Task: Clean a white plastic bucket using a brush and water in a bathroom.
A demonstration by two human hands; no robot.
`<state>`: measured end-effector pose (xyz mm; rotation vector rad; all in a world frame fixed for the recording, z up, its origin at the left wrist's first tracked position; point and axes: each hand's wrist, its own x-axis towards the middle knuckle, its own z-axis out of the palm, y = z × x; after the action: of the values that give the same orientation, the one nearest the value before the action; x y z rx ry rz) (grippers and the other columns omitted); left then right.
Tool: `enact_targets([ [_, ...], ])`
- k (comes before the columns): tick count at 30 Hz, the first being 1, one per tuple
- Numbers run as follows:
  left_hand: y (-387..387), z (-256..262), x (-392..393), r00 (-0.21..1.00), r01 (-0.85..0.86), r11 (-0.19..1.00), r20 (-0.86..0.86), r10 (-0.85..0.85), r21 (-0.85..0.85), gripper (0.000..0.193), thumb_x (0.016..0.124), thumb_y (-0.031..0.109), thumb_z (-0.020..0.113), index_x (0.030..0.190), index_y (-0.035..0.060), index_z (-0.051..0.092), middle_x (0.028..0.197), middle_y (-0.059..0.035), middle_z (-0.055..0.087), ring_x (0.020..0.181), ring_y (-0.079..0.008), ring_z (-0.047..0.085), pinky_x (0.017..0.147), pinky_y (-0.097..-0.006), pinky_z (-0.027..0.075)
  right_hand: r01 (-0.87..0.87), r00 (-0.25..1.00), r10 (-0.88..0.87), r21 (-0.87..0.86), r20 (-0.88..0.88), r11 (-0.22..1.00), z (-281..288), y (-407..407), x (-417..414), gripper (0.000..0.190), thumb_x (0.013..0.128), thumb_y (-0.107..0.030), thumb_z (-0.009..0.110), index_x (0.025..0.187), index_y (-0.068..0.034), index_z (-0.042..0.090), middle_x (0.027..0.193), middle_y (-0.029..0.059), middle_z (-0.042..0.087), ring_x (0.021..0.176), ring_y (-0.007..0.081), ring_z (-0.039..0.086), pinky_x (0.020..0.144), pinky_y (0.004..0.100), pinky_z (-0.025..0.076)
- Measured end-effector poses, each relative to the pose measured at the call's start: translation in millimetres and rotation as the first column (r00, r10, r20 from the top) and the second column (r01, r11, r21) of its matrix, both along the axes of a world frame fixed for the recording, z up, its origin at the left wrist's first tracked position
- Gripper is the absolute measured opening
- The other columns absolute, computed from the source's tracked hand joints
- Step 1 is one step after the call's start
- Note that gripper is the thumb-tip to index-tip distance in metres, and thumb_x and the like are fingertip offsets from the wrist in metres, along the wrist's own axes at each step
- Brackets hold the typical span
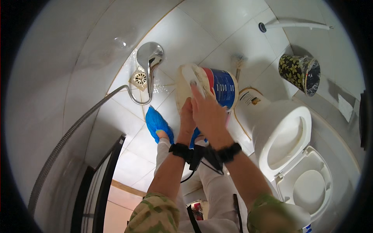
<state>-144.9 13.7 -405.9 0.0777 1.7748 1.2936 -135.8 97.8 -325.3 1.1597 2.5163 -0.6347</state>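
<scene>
Both my hands are at a large plastic bucket (186,93) with a blue and red printed label, which is tilted over the floor. Its wall looks cream-white and stained. My right hand (211,119) reaches over the near side, fingers closed on a white elongated object (191,72) that lies against the bucket; its kind is unclear. My left hand (188,119) is close beside it at the bucket's near edge. Its fingers are partly hidden by the right hand, so its grip cannot be made out. Black bands with small devices circle both wrists.
A chrome shower head (150,55) lies by a floor drain (140,78), its metal hose (81,119) curving left. A toilet bowl (285,139) with raised lid stands right. Behind are a toilet brush (238,62), a patterned waste bin (291,71) and a white pipe (297,26).
</scene>
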Motion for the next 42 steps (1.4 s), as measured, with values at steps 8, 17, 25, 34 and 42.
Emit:
enact_targets([
  [8, -3, -32, 3, 0.966, 0.210, 0.970, -0.126, -0.225, -0.121, 0.020, 0.076, 0.015, 0.059, 0.090, 0.0038, 0.051, 0.080, -0.0161, 0.061, 0.074, -0.0281, 0.060, 0.067, -0.0329, 0.045, 0.179, 0.984, -0.177, -0.102, 0.025, 0.979, -17, 21, -9, 0.042, 0.083, -0.023, 0.049, 0.125, -0.022, 0.043, 0.068, 0.0146, 0.056, 0.064, 0.0338, 0.057, 0.060, 0.0432, 0.047],
  [17, -10, -28, -11, 0.997, 0.078, 0.996, 0.004, -0.078, 0.053, 0.023, 0.074, 0.019, 0.063, 0.087, 0.0041, 0.050, 0.078, -0.0183, 0.060, 0.080, -0.0366, 0.058, 0.061, -0.0359, 0.045, 0.155, 0.985, -0.130, -0.248, 0.112, 0.956, 0, -31, 29, 0.040, 0.084, -0.025, 0.049, 0.123, -0.020, 0.045, 0.079, 0.0178, 0.056, 0.063, 0.0345, 0.057, 0.058, 0.0419, 0.047],
  [25, -5, -26, -10, 0.974, 0.224, 0.969, -0.001, -0.225, -0.103, 0.026, 0.073, 0.017, 0.063, 0.091, 0.0032, 0.052, 0.083, -0.0182, 0.061, 0.082, -0.0355, 0.059, 0.064, -0.0356, 0.046, 0.233, 0.970, -0.239, -0.126, -0.035, 0.964, -19, 4, 14, 0.036, 0.084, -0.023, 0.048, 0.120, -0.019, 0.049, 0.078, 0.0156, 0.060, 0.069, 0.0302, 0.059, 0.065, 0.0383, 0.048],
  [34, 12, -23, -15, 0.981, 0.191, 0.979, -0.005, -0.192, -0.073, 0.028, 0.070, 0.015, 0.066, 0.090, 0.0006, 0.051, 0.078, -0.0174, 0.061, 0.076, -0.0270, 0.062, 0.060, -0.0349, 0.046, 0.281, 0.959, -0.282, -0.062, -0.013, 0.958, -24, 26, -1, 0.038, 0.084, -0.023, 0.048, 0.122, -0.017, 0.047, 0.082, 0.0164, 0.061, 0.075, 0.0314, 0.060, 0.072, 0.0369, 0.047],
  [42, -20, -26, 1, 0.983, 0.182, 0.982, 0.016, -0.182, -0.044, 0.033, 0.068, 0.016, 0.068, 0.095, 0.0021, 0.054, 0.084, -0.0126, 0.064, 0.079, -0.0206, 0.062, 0.067, -0.0310, 0.047, 0.186, 0.948, -0.167, 0.047, -0.270, 0.981, -28, -21, 46, 0.037, 0.085, -0.026, 0.045, 0.121, -0.018, 0.045, 0.071, 0.0194, 0.058, 0.068, 0.0355, 0.059, 0.058, 0.0422, 0.048],
])
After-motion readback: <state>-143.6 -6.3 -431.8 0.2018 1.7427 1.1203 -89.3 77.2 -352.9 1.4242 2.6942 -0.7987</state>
